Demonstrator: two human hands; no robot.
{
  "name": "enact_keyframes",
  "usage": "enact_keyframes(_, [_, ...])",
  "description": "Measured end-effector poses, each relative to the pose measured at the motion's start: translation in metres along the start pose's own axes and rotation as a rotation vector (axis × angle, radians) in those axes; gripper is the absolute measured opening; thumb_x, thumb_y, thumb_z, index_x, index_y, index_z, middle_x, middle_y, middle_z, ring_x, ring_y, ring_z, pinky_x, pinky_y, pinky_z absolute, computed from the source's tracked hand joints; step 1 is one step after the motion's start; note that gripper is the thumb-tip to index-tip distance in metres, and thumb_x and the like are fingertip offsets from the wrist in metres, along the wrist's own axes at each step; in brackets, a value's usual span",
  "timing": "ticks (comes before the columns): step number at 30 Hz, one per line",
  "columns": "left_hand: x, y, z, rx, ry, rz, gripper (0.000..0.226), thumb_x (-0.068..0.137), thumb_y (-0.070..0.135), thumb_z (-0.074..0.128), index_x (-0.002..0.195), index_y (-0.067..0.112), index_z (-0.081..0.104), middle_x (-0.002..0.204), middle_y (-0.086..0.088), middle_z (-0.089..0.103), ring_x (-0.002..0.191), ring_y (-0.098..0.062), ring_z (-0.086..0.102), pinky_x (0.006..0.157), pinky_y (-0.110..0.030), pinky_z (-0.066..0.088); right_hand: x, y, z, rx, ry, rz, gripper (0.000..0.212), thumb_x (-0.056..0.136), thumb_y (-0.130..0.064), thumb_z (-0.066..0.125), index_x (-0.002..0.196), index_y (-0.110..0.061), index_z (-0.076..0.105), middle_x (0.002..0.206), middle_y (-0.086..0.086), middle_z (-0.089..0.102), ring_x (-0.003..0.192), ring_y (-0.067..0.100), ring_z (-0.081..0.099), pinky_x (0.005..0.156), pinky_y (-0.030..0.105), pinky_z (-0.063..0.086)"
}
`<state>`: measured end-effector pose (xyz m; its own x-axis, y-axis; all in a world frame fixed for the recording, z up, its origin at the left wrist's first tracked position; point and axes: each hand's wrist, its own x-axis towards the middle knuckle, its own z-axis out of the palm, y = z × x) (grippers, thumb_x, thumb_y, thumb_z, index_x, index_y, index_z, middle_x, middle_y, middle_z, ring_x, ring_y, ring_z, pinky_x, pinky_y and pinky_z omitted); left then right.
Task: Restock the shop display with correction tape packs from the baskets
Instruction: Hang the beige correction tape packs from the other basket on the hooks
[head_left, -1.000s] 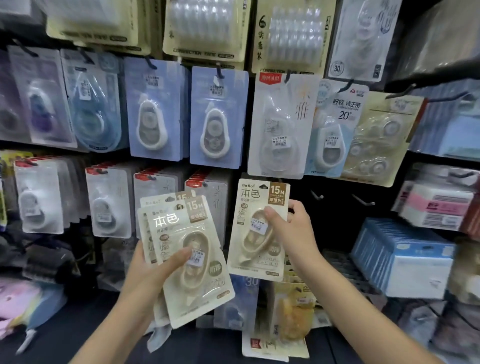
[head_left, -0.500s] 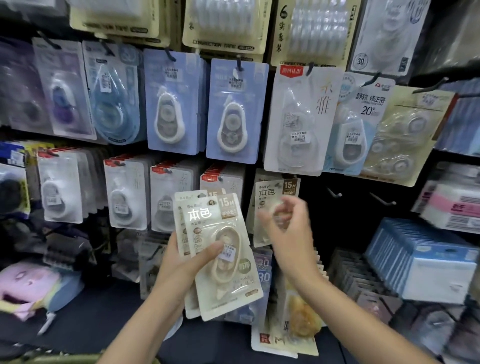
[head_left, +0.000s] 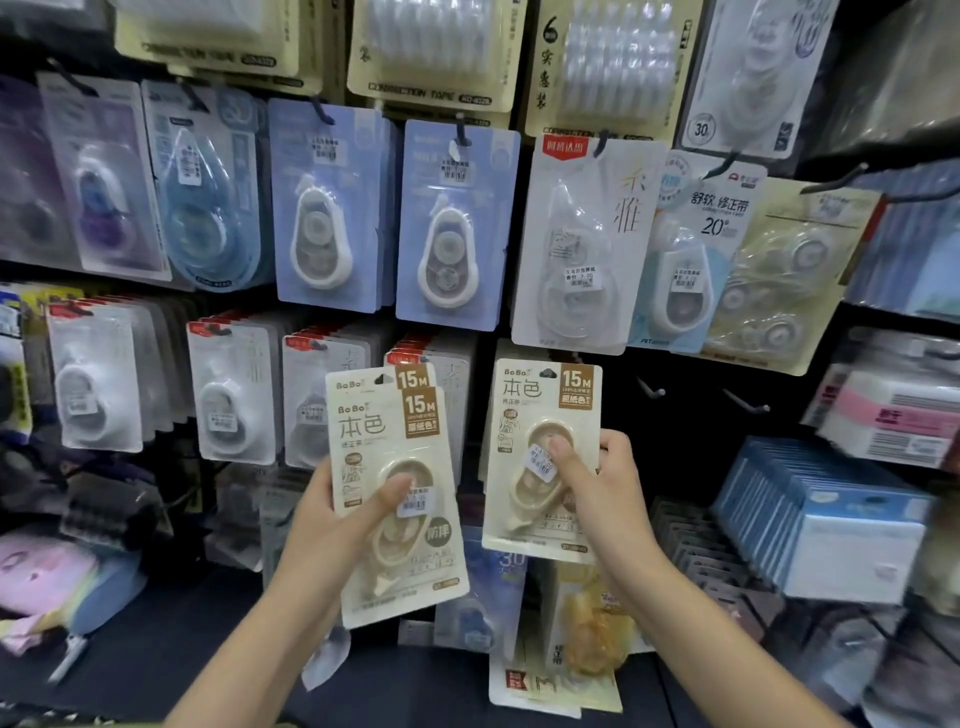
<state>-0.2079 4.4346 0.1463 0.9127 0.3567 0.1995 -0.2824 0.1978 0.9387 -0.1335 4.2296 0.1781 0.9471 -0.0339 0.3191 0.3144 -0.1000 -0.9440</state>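
My left hand (head_left: 332, 525) grips a small stack of cream correction tape packs (head_left: 395, 499), thumb across the front blister. My right hand (head_left: 602, 493) holds one more cream pack (head_left: 540, 415) by its blister, thumb on the price sticker, upright against the dark display panel. That pack's top edge sits just under the hanging white pack (head_left: 582, 244). Two bare pegs (head_left: 652, 389) stick out of the panel to the right of it. No basket is in view.
Rows of hanging correction tape packs fill the display: blue ones (head_left: 452, 228) above, white red-topped ones (head_left: 228, 395) to the left. Blue boxes (head_left: 821, 525) are stacked at right, pink-labelled boxes (head_left: 893, 410) above them. More packs (head_left: 566, 639) hang below my hands.
My right hand went to the stack in my left hand and came back right holding a single cream pack upright at the panel. The view shifted slightly.
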Motion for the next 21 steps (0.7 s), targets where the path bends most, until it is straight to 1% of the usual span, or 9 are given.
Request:
enact_keyframes(3, [0.001,0.003,-0.003,0.014,0.031,0.015,0.069,0.051,0.04,0.081,0.115,0.024,0.059,0.104,0.004,0.074,0.093,-0.018,0.072,0.084,-0.041,0.053,0.009,0.009,0.001,-0.022,0.009,0.013,0.017,0.089,-0.035,0.06,0.097,-0.031,0.046,0.103,-0.005,0.062,0.095,0.014,0.061,0.084,0.037,0.05])
enact_keyframes(6, [0.001,0.004,-0.004,0.004,0.037,0.029,0.07,0.051,0.037,0.081,0.116,0.023,0.059,0.104,0.003,0.074,0.091,-0.018,0.073,0.081,-0.039,0.053,0.022,0.013,0.008,-0.023,0.036,0.034,0.019,0.09,-0.035,0.06,0.099,-0.026,0.046,0.103,-0.005,0.061,0.097,0.017,0.06,0.087,0.039,0.048])
enact_keyframes(10, [-0.001,0.003,-0.001,0.004,0.038,0.029,0.061,0.053,0.033,0.08,0.11,0.023,0.061,0.1,0.004,0.075,0.087,-0.017,0.074,0.074,-0.035,0.054,0.041,0.018,0.018,-0.145,0.072,0.052,0.033,0.09,-0.041,0.057,0.106,-0.019,0.039,0.106,0.001,0.057,0.099,0.022,0.057,0.083,0.037,0.046])
enact_keyframes(13, [-0.002,0.002,0.0,0.013,0.03,0.028,0.06,0.056,0.032,0.081,0.111,0.022,0.061,0.101,0.002,0.075,0.09,-0.02,0.073,0.077,-0.038,0.055,0.05,0.021,0.024,-0.27,0.155,0.114,0.054,0.085,-0.044,0.064,0.118,-0.013,0.036,0.122,0.008,0.047,0.11,0.026,0.048,0.086,0.036,0.039])
enact_keyframes(15, [-0.001,0.0,-0.001,0.01,0.03,0.025,0.064,0.054,0.036,0.087,0.111,0.021,0.062,0.102,0.0,0.075,0.092,-0.021,0.073,0.081,-0.042,0.055,0.045,0.018,0.028,-0.381,0.288,0.032,0.065,0.081,-0.043,0.069,0.126,-0.009,0.036,0.13,0.011,0.039,0.119,0.028,0.039,0.094,0.039,0.035])
enact_keyframes(16, [0.0,-0.001,0.0,0.011,0.029,0.025,0.068,0.052,0.039,0.091,0.111,0.021,0.062,0.102,0.0,0.075,0.093,-0.022,0.073,0.082,-0.043,0.055,0.037,0.015,0.029,-0.376,0.32,-0.06,0.063,0.08,-0.044,0.069,0.125,-0.011,0.038,0.128,0.009,0.04,0.118,0.026,0.039,0.094,0.035,0.036])
enact_keyframes(17, [0.0,-0.001,0.001,0.009,0.028,0.025,0.071,0.049,0.043,0.092,0.11,0.022,0.062,0.103,0.001,0.075,0.093,-0.021,0.073,0.081,-0.041,0.055,0.028,0.013,0.031,-0.317,0.282,-0.145,0.058,0.079,-0.047,0.068,0.12,-0.015,0.041,0.123,0.004,0.043,0.113,0.021,0.043,0.091,0.028,0.038])
enact_keyframes(19, [0.001,-0.004,0.003,0.004,0.013,0.034,0.069,0.047,0.044,0.093,0.107,0.025,0.064,0.103,0.002,0.075,0.093,-0.02,0.073,0.075,-0.034,0.056,0.003,0.004,0.039,-0.129,0.006,-0.164,0.054,0.072,-0.064,0.064,0.107,-0.027,0.045,0.105,-0.004,0.054,0.094,0.009,0.053,0.075,0.013,0.044])
enact_keyframes(21, [0.001,-0.008,0.006,-0.015,-0.013,0.04,0.063,0.051,0.04,0.093,0.106,0.026,0.065,0.103,0.001,0.075,0.093,-0.019,0.073,0.068,-0.026,0.058,-0.019,0.0,0.047,-0.104,-0.266,-0.099,0.055,0.063,-0.071,0.065,0.098,-0.032,0.052,0.091,-0.008,0.064,0.08,0.002,0.06,0.069,0.019,0.051])
